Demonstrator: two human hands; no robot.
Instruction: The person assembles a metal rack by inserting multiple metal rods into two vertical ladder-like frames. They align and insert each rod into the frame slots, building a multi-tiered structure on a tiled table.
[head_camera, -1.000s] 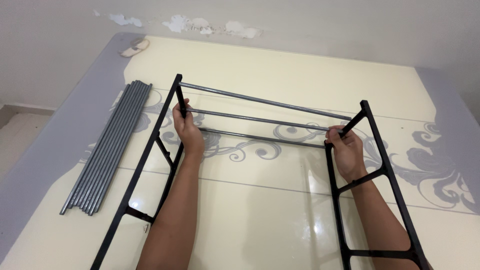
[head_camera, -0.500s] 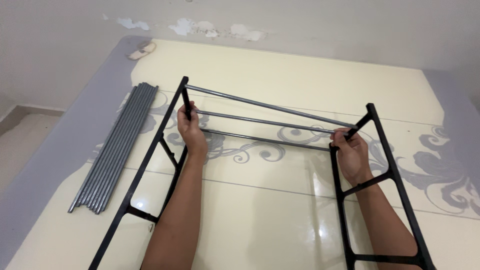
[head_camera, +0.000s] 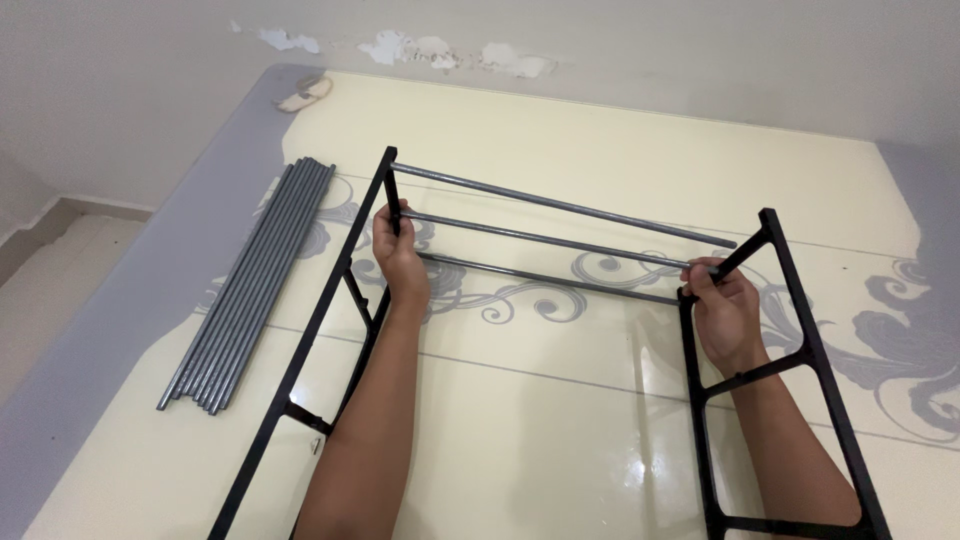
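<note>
The middle grey metal rod (head_camera: 550, 240) lies almost level between the two black metal side frames, its long axis running from ten o'clock down to four o'clock across the cream floor (head_camera: 560, 130). Its left end meets the left black ladder-shaped frame (head_camera: 330, 300), where the left hand (head_camera: 398, 258) is wrapped around the upright, fingers closed on the bar right at the joint. Its right end sits at the fingertips of the right hand (head_camera: 722, 305), whose fingers (head_camera: 700, 280) pinch closed on the rod tip just at nine o'clock of the right black ladder-shaped frame (head_camera: 790, 350); whether the tip is already seated in that frame cannot be told. So the free end is the right one, and the right hand is the nearer to it.

A second grey rod (head_camera: 560, 204) lies above, at twelve o'clock, its right end hanging short of the right frame. A third grey rod (head_camera: 550, 278) runs below, at six o'clock, reaching the right frame's inner post. Well apart at nine o'clock, a bundle of loose grey rods (head_camera: 255, 280) lies on the floor beside a grey border strip (head_camera: 120, 330).
</note>
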